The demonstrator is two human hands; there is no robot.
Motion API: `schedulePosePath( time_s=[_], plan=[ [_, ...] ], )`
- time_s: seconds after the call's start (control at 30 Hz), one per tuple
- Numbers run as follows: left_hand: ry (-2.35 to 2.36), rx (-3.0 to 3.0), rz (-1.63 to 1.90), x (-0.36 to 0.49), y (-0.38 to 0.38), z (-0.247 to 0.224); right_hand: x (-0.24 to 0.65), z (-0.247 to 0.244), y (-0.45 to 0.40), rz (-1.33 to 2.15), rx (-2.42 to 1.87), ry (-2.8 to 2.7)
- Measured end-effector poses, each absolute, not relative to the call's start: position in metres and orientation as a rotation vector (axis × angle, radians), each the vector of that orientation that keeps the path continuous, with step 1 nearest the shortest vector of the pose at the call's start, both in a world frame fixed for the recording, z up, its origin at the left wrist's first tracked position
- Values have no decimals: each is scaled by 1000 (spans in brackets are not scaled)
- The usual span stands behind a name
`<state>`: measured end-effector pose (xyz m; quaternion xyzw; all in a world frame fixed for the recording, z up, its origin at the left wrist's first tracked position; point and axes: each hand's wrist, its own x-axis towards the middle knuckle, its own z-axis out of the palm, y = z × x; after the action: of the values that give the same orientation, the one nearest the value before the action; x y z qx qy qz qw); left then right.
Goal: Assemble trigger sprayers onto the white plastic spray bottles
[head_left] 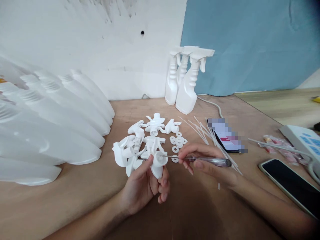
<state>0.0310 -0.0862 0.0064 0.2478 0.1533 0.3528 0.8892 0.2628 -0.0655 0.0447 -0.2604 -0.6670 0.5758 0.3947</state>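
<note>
Within left hand (145, 189), white spray head (157, 169)

Brown tbl (75, 190) is carrying wht bottles (77, 136) crowding L, 3 spray bottles (187, 98) standing far ctr; trigger heads (151, 141) are lying mid, washers (179, 141) just R, then thin tubes (200, 128), lit phone (225, 133), dark phone (290, 185) nr R, sm pkts (283, 150).

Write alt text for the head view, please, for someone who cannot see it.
The left hand holds a white spray head; the right hand holds a screwdriver-like tool, its tip at the opening. Loose spray heads, flat rings and thin tubes lie nearby on a brown table. White bottles fill the left; three spray bottles stand behind.
</note>
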Motion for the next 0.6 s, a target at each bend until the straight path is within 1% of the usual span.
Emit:
schedulePosePath(
  time_s=[0.07,0.13,0.23,0.3,0.37,0.5,0.53,0.6],
  plan=[
    [352,535,726,31,-87,6,262,45,-68,1289,-728,-1792],
    [384,559,723,32,-88,5,259,43,-68,942,-756,-1902],
    [412,586,691,32,-90,3,255,38,-67,442,-605,-2044],
    [435,599,671,32,-91,2,252,35,-67,287,-507,-2098],
    [462,618,659,31,-92,2,248,32,-69,319,-516,-2061],
    [492,661,653,33,-93,4,244,27,-78,742,-724,-1783],
    [502,671,655,34,-93,4,244,27,-80,803,-755,-1756],
    [521,693,672,35,-93,5,244,29,-83,794,-769,-1797]
  ],
)
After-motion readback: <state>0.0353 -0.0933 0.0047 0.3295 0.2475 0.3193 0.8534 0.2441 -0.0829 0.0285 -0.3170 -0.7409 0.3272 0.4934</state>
